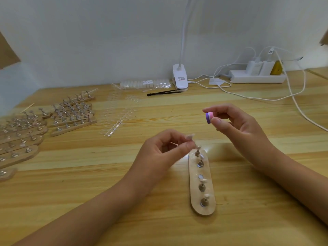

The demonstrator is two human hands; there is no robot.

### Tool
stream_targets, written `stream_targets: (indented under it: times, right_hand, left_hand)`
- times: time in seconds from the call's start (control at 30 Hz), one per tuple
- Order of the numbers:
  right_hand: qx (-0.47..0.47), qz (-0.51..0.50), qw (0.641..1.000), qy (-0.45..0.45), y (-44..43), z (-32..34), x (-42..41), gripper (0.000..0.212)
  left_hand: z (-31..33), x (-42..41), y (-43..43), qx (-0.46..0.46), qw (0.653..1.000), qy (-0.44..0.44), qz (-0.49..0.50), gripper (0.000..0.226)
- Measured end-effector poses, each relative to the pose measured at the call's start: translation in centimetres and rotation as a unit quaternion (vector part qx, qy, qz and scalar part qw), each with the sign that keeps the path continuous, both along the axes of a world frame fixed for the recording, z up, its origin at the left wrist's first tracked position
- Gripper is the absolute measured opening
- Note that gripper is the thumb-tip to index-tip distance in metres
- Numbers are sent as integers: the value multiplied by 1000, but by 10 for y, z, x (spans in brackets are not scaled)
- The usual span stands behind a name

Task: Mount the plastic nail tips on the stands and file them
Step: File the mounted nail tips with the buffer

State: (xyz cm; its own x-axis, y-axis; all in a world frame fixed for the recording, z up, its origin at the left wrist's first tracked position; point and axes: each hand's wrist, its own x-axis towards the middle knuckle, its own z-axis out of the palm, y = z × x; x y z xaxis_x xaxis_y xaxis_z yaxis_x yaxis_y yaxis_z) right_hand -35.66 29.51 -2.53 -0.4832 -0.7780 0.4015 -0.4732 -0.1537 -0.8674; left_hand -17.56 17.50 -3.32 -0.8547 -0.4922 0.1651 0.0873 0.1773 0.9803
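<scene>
A wooden oval base (202, 210) lies lengthwise in front of me with several small metal stands (202, 187) on it, some capped with a pale nail tip. My left hand (159, 150) hovers at the base's far end and pinches a small stand with a nail tip (190, 136) between thumb and fingers. My right hand (236, 125) is raised above and to the right, pinching a small purple and pink file block (209, 117).
Many more wooden bases with stands (71, 114) crowd the table's left side. Clear strips of nail tips (117, 119) lie beside them. At the back are a bag of tips (143, 84), a black tool (163, 92), a clip lamp (180, 79), a power strip (257, 78) and trailing cables.
</scene>
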Motion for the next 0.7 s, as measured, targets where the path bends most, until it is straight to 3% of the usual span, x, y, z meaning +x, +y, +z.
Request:
stream_targets:
  times: [0.2,0.4,0.6,0.7]
  right_hand:
    - [-18,9,998,51,5,0,3,30]
    - [-40,33,983,179,4,-1,8,30]
    - [-51,82,966,242,5,-4,14,33]
    - [-47,72,970,226,4,-4,14,34]
  left_hand:
    - [-1,-3,-3,123,992,1,-6,7]
    - [0,-3,-2,128,991,4,-41,16]
    - [1,-2,-1,136,989,21,-49,10]
    - [1,-1,0,101,993,27,-55,8]
